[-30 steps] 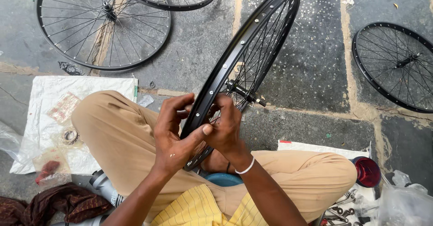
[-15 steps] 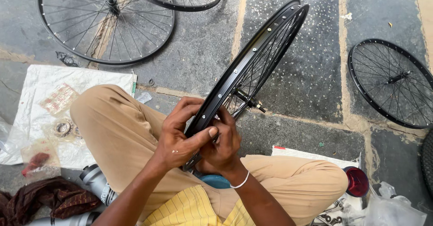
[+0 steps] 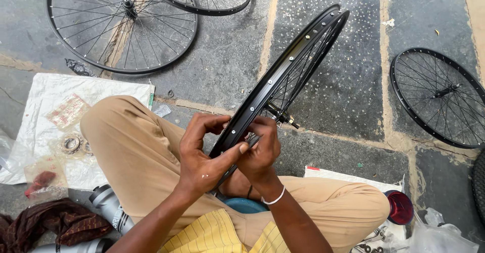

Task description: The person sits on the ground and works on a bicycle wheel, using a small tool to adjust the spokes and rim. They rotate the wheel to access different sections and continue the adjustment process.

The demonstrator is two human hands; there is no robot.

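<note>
Person's own body, head view. Trousers (image 3: 136, 152): tan, plain cloth, cover both legs. Shirt (image 3: 212, 235): yellow with thin dark vertical stripes, seen at near edge. Forearms bare, no sleeves in view. Right wrist: thin white bangle (image 3: 275, 200). Thin dark band (image 3: 249, 191) on a leg, just left of the bangle.

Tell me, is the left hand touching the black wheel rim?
Touching. The head view shows the left hand wrapped against the black wheel rim, its thumb pressed across the rim's near edge, with no gap between them.
</note>
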